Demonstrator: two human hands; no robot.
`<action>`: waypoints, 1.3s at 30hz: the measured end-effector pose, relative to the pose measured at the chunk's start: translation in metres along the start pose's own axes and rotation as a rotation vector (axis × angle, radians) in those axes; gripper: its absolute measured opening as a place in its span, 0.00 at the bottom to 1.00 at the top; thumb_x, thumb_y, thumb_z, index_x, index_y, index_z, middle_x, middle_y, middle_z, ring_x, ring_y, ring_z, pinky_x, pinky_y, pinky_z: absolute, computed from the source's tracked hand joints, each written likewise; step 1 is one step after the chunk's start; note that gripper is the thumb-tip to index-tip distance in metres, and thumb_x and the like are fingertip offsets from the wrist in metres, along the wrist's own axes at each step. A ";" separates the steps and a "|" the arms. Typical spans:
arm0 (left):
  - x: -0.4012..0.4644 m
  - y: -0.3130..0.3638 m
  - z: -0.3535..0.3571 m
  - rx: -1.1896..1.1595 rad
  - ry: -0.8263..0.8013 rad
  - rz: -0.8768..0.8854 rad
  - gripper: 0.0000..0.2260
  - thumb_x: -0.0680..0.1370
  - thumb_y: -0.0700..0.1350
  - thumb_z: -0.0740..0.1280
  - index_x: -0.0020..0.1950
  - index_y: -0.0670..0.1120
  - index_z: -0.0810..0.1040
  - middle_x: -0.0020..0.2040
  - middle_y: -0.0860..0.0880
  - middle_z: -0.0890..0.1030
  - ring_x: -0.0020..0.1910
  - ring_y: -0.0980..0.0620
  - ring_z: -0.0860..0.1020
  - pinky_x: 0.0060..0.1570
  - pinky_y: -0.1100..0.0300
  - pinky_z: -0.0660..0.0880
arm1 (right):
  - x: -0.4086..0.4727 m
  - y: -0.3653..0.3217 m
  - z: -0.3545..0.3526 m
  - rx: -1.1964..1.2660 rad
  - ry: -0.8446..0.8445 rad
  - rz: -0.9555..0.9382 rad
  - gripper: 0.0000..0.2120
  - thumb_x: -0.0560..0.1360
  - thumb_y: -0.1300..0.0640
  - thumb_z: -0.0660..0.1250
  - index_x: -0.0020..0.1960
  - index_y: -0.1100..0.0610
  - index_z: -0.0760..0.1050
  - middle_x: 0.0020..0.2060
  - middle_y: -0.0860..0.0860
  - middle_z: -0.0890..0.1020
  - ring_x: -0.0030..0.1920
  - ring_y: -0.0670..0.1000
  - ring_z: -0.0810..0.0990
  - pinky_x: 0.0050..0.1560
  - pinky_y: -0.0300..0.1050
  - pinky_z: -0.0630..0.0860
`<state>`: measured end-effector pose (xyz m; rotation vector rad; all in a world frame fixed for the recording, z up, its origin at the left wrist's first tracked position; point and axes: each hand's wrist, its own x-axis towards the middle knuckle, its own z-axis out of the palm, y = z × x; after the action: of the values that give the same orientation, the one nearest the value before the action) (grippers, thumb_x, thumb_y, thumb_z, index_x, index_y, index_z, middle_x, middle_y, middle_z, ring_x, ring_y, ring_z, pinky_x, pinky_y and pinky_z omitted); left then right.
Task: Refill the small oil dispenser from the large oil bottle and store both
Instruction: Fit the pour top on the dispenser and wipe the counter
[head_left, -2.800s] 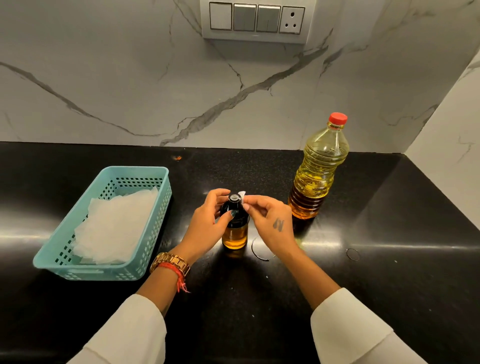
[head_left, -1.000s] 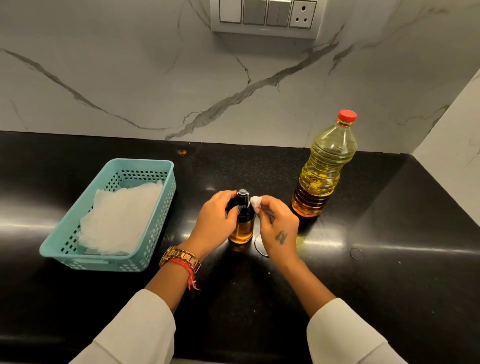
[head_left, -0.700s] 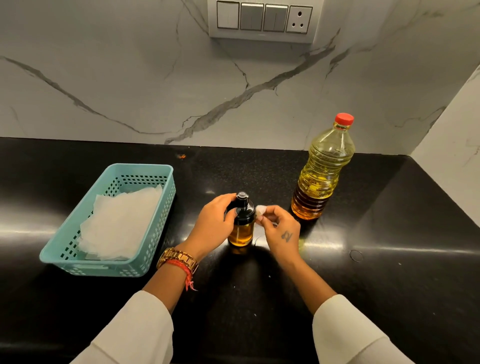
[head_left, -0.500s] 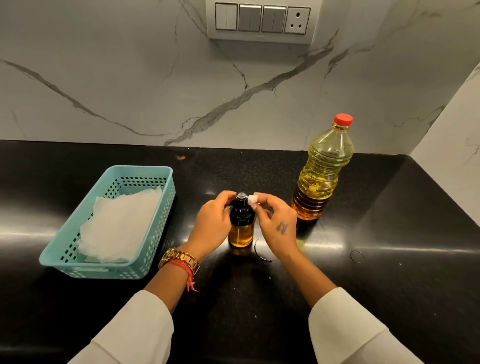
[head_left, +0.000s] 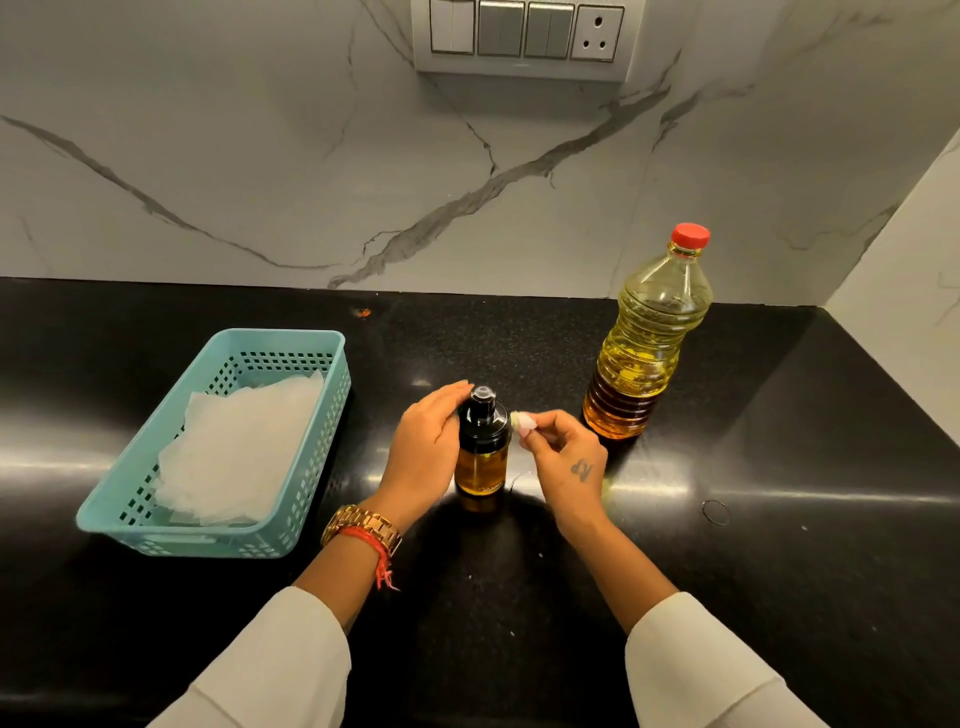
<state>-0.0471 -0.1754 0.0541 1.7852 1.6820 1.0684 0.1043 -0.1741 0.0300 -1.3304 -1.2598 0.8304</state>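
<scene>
Your left hand (head_left: 423, 447) wraps the small oil dispenser (head_left: 482, 451), smooth amber glass under a black cap; your right hand (head_left: 563, 457) pinches a crumpled white wad (head_left: 523, 422) just beside it. Beyond your right grip stands the ribbed large oil bottle (head_left: 647, 338) on the glossy black worktop (head_left: 779, 467).

A black stone counter (head_left: 779, 545) runs wall to wall, glossy under the lights. On its left sits a teal plastic basket (head_left: 317, 431) with perforated sides, holding a loose pile of thin white sheets (head_left: 239, 452). Behind it all rises a white marble backsplash (head_left: 260, 171) with grey veins, and high on it a switch panel (head_left: 524, 36) with a socket at its right end. Near the right, a faint ring mark (head_left: 716, 512) shows on the counter
</scene>
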 end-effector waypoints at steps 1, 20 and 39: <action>-0.002 0.003 -0.001 -0.055 0.003 -0.047 0.18 0.80 0.38 0.55 0.69 0.47 0.70 0.68 0.50 0.72 0.68 0.53 0.68 0.68 0.58 0.64 | 0.002 -0.005 0.000 0.021 0.008 -0.034 0.04 0.72 0.59 0.70 0.42 0.51 0.79 0.39 0.40 0.81 0.42 0.36 0.80 0.45 0.30 0.76; 0.000 0.004 -0.001 -0.011 0.091 0.121 0.14 0.73 0.43 0.71 0.58 0.44 0.79 0.52 0.51 0.80 0.51 0.57 0.76 0.53 0.62 0.74 | -0.013 0.017 0.002 0.081 -0.063 0.021 0.03 0.71 0.63 0.71 0.39 0.58 0.78 0.36 0.47 0.82 0.39 0.39 0.80 0.42 0.34 0.76; 0.014 -0.001 -0.020 0.024 -0.177 0.139 0.16 0.75 0.42 0.68 0.63 0.46 0.76 0.53 0.51 0.77 0.54 0.55 0.76 0.56 0.58 0.75 | -0.006 0.020 0.008 0.143 -0.084 0.199 0.10 0.72 0.67 0.68 0.46 0.53 0.82 0.42 0.50 0.85 0.45 0.45 0.83 0.52 0.45 0.79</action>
<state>-0.0643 -0.1653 0.0685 1.9743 1.4898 0.9196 0.0996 -0.1755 0.0077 -1.3312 -1.1220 1.1058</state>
